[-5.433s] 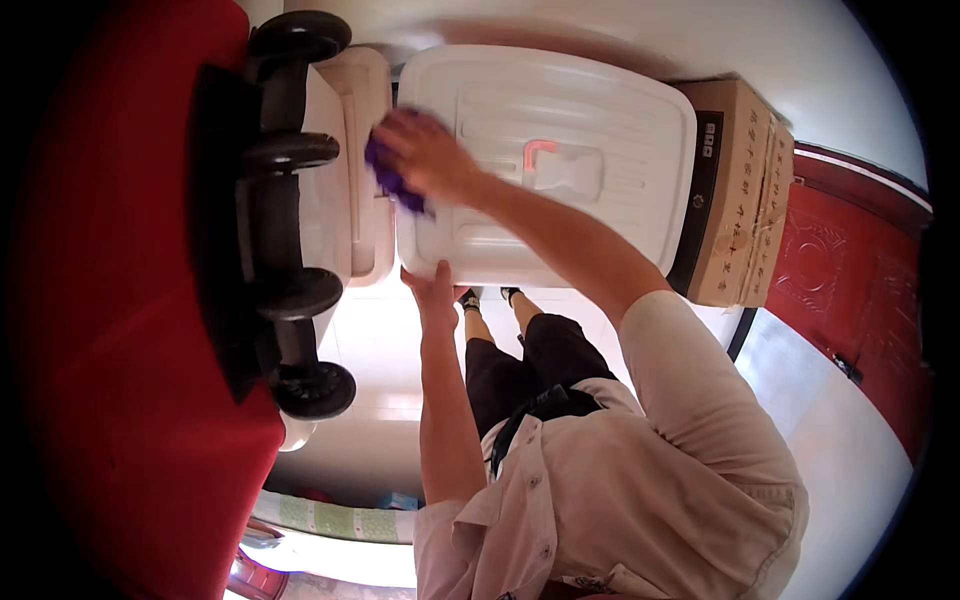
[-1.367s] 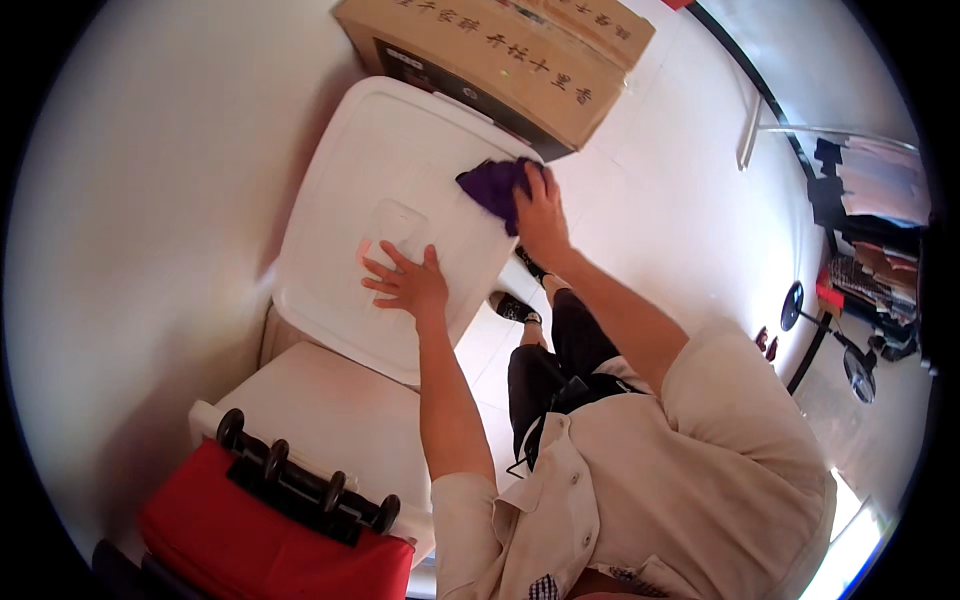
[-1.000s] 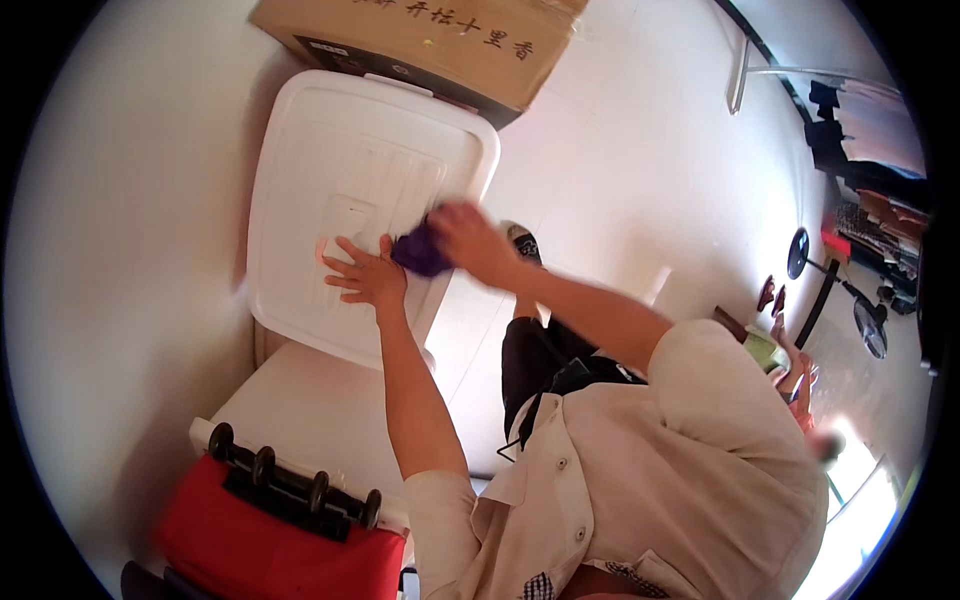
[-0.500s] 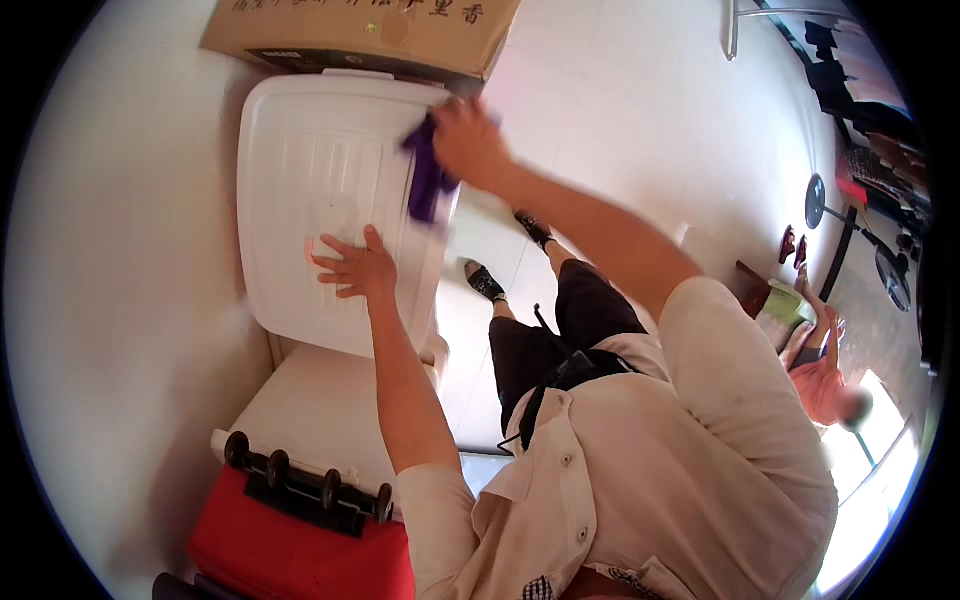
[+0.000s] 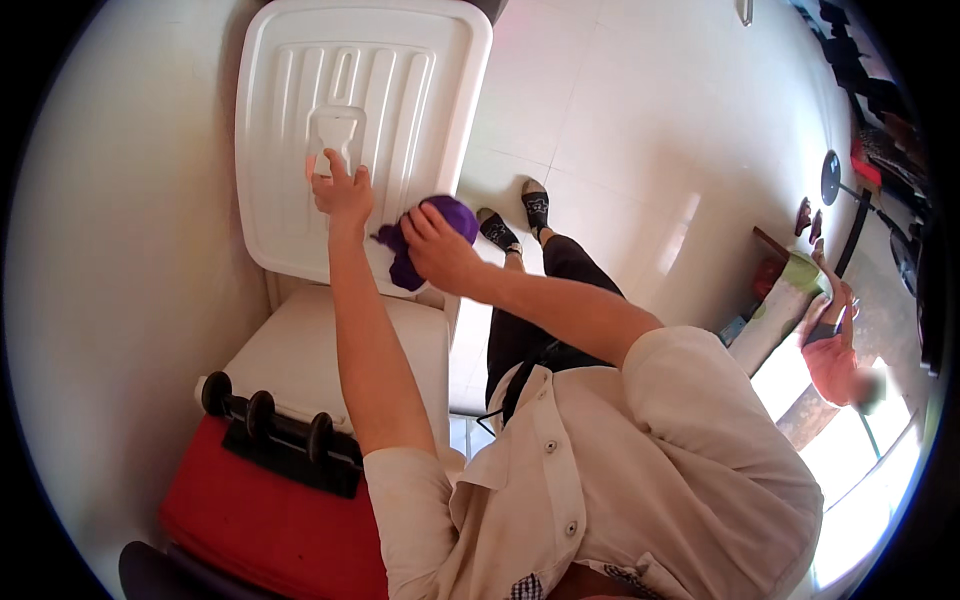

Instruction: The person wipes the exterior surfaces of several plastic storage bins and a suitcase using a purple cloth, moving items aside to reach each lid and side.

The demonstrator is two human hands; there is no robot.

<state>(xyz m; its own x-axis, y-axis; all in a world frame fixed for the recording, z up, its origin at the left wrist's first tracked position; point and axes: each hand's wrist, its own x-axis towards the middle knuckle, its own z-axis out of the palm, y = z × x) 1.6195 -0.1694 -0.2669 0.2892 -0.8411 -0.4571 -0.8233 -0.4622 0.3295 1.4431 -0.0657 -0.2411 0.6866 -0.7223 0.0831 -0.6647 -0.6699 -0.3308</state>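
A white ribbed plastic lid (image 5: 275, 200) tops a storage box beside the wall. My left hand (image 5: 345, 200) is at the middle of the lid, by its recessed panel, with fingers apart and nothing held. At the lid's near right corner, my right hand (image 5: 440, 250) grips a bunched purple cloth (image 5: 455, 215) and presses it against the edge. Part of the cloth hangs out past the fingers on both sides.
Nearer me stands a second white box (image 5: 335, 340), then a red suitcase (image 5: 270, 520) with black wheels (image 5: 260, 412). My feet (image 5: 535, 205) are on the tiled floor right of the lid. At far right sits another person (image 5: 830, 360), near sandals (image 5: 804, 217) and a fan (image 5: 831, 178).
My right hand has drawn the cloth from the lid's far right corner to its near right corner. The view has shifted, and the cardboard box beyond the lid is nearly out of sight.
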